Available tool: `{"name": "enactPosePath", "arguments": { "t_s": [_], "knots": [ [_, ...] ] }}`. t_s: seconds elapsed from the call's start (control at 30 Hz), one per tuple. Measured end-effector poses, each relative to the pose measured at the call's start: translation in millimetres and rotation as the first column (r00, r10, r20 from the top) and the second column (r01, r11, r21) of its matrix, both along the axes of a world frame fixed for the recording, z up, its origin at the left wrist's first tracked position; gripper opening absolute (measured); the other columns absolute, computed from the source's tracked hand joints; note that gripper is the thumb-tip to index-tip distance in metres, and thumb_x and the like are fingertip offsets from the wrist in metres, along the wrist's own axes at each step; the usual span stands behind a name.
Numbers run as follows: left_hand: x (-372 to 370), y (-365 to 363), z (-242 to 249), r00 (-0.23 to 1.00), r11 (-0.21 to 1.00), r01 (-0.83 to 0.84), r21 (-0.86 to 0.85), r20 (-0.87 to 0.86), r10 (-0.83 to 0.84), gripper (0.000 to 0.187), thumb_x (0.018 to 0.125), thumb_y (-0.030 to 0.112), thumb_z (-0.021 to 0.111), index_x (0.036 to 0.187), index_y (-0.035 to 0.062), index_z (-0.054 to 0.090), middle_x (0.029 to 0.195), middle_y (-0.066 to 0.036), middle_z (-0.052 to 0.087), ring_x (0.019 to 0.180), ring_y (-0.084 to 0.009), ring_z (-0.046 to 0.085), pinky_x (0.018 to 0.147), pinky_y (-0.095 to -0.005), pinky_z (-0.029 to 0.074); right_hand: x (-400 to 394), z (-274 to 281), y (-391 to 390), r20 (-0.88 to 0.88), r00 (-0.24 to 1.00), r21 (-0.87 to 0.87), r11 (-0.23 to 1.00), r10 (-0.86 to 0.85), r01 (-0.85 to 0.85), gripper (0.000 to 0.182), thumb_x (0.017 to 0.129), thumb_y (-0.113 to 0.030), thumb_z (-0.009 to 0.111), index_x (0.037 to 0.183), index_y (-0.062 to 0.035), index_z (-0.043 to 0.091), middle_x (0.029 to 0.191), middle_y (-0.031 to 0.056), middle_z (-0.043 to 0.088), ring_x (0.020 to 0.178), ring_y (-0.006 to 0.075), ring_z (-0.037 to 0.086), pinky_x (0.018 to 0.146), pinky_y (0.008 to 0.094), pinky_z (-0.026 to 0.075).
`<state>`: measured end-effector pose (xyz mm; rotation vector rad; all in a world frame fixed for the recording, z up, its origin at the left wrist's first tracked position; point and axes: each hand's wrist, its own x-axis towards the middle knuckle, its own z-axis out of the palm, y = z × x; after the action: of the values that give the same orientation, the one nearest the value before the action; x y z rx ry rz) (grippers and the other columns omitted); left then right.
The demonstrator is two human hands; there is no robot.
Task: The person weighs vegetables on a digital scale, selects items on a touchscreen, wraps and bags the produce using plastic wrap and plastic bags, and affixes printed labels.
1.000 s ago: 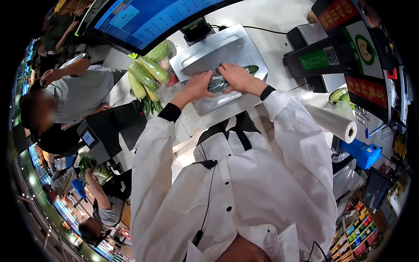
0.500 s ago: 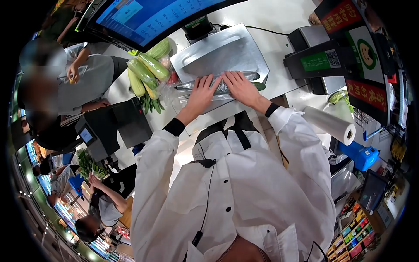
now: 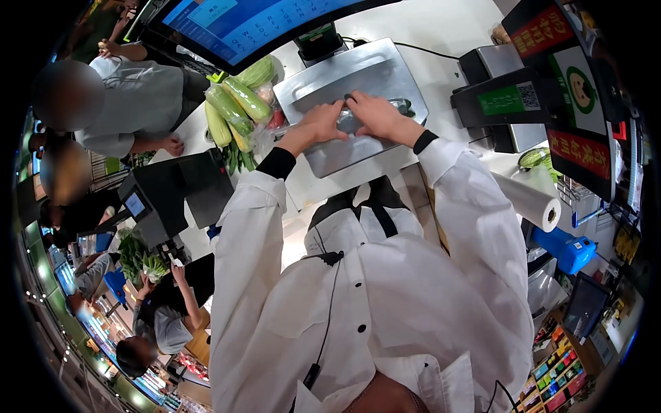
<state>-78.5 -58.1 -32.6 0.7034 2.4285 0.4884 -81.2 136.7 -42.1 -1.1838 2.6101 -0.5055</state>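
Smooth metal plate, glossy clear plastic wrap

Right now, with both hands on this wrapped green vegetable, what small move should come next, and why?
I'd probably roll the wrapped vegetable gently away from you across the metal plate: it looks long and slim, and your left hand and right hand rest side by side over it.

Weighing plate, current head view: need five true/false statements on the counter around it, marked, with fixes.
1. The left hand and right hand are over the metal plate. True.
2. The white roll lies left of the plate. False: the roll lies to the right.
3. Long green vegetables lie left of the plate. True.
4. The large monitor is dark. False: the monitor is lit blue.
5. Both wrists have black cuffs. True.
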Motion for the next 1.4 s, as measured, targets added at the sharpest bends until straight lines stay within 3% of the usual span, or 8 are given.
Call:
{"name": "enactPosePath", "arguments": {
  "t_s": [0.1,0.27,0.57,0.73,0.83,0.97,1.03,1.4],
  "knots": [
    [22,7,1,0.959,0.996,-0.086,0.007,-0.269,0.085,0.048,0.073,0.027,0.073,0.107,0.0039,0.047,0.105,-0.018,0.058,0.089,-0.0367,0.061,0.075,-0.0461,0.049,14,0,1,-0.355,0.935,0.063,0.998,0.016,0.007,0.034,0.078,-0.012,0.056,0.109,-0.0027,0.050,0.095,0.0087,0.057,0.091,0.0237,0.059,0.079,0.0324,0.047],
    [89,22,-27,0.817,0.997,-0.077,-0.028,-0.574,0.047,0.056,0.073,0.011,0.064,0.124,-0.0007,0.044,0.107,-0.015,0.054,0.105,-0.0305,0.053,0.086,-0.0409,0.045,55,-22,14,-0.333,0.943,0.057,0.998,-0.005,0.025,0.036,0.079,-0.015,0.054,0.113,-0.0009,0.050,0.099,0.0102,0.057,0.096,0.0245,0.057,0.088,0.0337,0.043],
    [81,12,-12,0.891,0.994,-0.091,0.052,-0.442,0.105,0.079,0.068,0.045,0.074,0.125,-0.0005,0.043,0.112,-0.016,0.048,0.105,-0.0330,0.046,0.092,-0.0436,0.037,37,-6,33,-0.039,0.997,-0.021,0.998,0.064,-0.065,0.071,0.071,-0.044,0.070,0.122,0.0006,0.047,0.114,0.0142,0.050,0.110,0.0292,0.048,0.095,0.0385,0.037],
    [57,7,-21,0.856,0.991,-0.096,0.095,-0.500,0.131,0.078,0.067,0.051,0.073,0.119,-0.0003,0.046,0.109,-0.016,0.048,0.105,-0.0335,0.046,0.090,-0.0446,0.037,47,-12,42,-0.240,0.951,-0.227,0.963,-0.197,0.142,0.060,0.075,-0.037,0.070,0.119,-0.0013,0.050,0.112,0.0146,0.051,0.106,0.0302,0.048,0.093,0.0396,0.036],
    [66,8,-18,0.868,0.988,-0.145,0.045,-0.473,0.149,0.080,0.068,0.052,0.073,0.121,-0.0010,0.045,0.110,-0.016,0.048,0.105,-0.0335,0.046,0.091,-0.0444,0.037,87,-41,71,-0.022,0.382,-0.652,0.303,-0.924,0.695,0.031,0.081,-0.011,0.060,0.112,-0.0050,0.059,0.103,0.0139,0.055,0.101,0.0291,0.051,0.091,0.0396,0.039],
    [76,13,-19,0.851,0.974,-0.226,-0.020,-0.491,0.187,0.081,0.070,0.051,0.072,0.124,-0.0022,0.043,0.111,-0.017,0.048,0.106,-0.0344,0.045,0.092,-0.0443,0.036,127,-108,136,0.428,0.301,-0.450,0.088,-0.852,0.889,0.032,0.081,-0.010,0.061,0.113,-0.0067,0.058,0.100,0.0125,0.055,0.096,0.0278,0.053,0.084,0.0364,0.043],
    [76,15,-18,0.860,0.977,-0.213,-0.033,-0.481,0.171,0.081,0.070,0.052,0.072,0.124,-0.0026,0.044,0.111,-0.017,0.048,0.106,-0.0347,0.045,0.092,-0.0446,0.035,130,-117,149,0.245,0.555,-0.462,0.407,-0.795,0.788,0.032,0.081,-0.010,0.062,0.113,-0.0080,0.058,0.099,0.0111,0.054,0.092,0.0267,0.054,0.079,0.0336,0.046],
    [75,16,-21,0.866,0.968,-0.206,-0.143,-0.486,0.113,0.080,0.073,0.051,0.069,0.124,-0.0047,0.042,0.113,-0.020,0.047,0.107,-0.0377,0.043,0.092,-0.0472,0.035,97,-115,139,0.195,0.630,-0.568,0.438,-0.751,0.697,0.037,0.076,-0.011,0.068,0.111,-0.0087,0.056,0.095,0.0092,0.052,0.089,0.0288,0.054,0.078,0.0374,0.044]
  ]
}}
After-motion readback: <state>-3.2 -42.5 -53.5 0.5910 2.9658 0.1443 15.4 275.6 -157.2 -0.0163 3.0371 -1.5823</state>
